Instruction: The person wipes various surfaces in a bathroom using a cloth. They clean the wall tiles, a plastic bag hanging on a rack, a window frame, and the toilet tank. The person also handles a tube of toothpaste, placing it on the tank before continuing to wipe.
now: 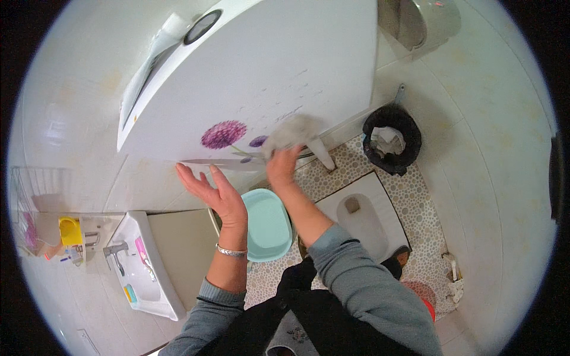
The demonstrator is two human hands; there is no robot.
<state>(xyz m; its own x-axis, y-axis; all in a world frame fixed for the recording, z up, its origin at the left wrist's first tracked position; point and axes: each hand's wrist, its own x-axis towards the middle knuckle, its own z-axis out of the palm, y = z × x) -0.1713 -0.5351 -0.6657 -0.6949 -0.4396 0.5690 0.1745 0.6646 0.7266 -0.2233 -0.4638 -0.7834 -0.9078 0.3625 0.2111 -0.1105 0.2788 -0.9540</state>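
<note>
My right hand [282, 165] is shut on a pale cloth [296, 131], pressed to the lower part of a large white panel [311, 58]; the cloth is blurred. Purple printed flowers [224, 134] show on the panel to the left of the cloth. My left hand [220, 196], with a silver bangle at the wrist, is raised beside the panel's lower edge, its fingers apart and nothing in it. Whether its fingertips touch the panel I cannot tell. Below and between my hands a light green plastic basin [268, 227] is partly covered by my left hand and wrist.
A squat toilet [363, 218] is set in the pebble-patterned floor [409, 196]. Beyond it stands a bin with a black liner [414, 149] and crumpled paper inside. At the left are a white washbasin [149, 289] with a tap [116, 254] and a yellow cup [70, 230] on a shelf.
</note>
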